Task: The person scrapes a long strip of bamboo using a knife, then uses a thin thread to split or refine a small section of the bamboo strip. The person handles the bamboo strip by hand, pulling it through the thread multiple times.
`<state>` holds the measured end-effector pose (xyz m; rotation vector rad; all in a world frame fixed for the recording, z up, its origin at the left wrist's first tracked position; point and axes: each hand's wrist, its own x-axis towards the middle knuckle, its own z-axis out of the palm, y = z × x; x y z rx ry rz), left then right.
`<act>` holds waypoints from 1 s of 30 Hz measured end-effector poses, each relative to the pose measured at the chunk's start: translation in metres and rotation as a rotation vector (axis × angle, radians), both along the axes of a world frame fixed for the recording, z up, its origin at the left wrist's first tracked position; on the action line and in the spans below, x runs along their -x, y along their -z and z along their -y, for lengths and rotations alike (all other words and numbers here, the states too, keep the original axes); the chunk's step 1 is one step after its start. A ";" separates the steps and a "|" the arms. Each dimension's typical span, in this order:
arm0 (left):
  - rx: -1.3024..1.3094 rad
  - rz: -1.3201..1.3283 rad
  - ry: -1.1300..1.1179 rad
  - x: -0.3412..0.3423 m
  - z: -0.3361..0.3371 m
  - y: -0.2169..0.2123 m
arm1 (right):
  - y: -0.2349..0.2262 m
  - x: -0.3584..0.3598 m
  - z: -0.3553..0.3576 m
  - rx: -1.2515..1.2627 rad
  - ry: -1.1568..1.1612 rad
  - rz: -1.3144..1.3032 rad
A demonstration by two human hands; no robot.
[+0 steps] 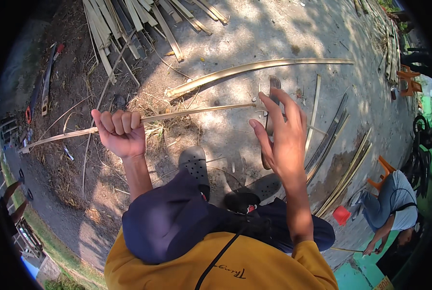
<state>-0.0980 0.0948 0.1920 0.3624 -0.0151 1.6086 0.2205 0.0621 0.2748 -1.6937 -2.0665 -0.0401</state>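
Note:
My left hand is wrapped in a fist round a long, thin bamboo strip. The strip slants from the far lower left up to a tip in front of my right hand. My right hand has its fingers spread, with the thumb and forefinger apart just beyond that tip. Partly behind the right hand is a long dark blade, seemingly a machete; the hand hides part of it, and its fingers do not close round it. A wider split bamboo length lies on the ground farther off.
A pile of bamboo slats lies at the far left, near a handsaw. Dry shavings litter the ground before my feet. More strips lie at right. Another person sits there, near a red object and orange stools.

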 end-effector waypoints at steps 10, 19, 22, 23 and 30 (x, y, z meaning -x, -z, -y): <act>0.682 -0.455 0.049 -0.005 0.001 -0.011 | 0.028 -0.033 -0.008 0.560 0.094 -0.717; -0.242 -1.572 0.426 -0.042 0.027 -0.026 | 0.039 -0.035 -0.001 0.569 0.007 -0.762; -0.332 -1.655 -0.078 -0.096 0.010 -0.032 | 0.027 -0.031 0.002 0.512 -0.073 -0.647; -0.381 -1.709 -0.177 -0.106 0.007 -0.025 | 0.020 -0.028 0.001 0.522 -0.076 -0.651; -0.437 -1.663 0.614 -0.106 -0.006 -0.028 | -0.001 -0.031 0.001 0.495 -0.210 -0.336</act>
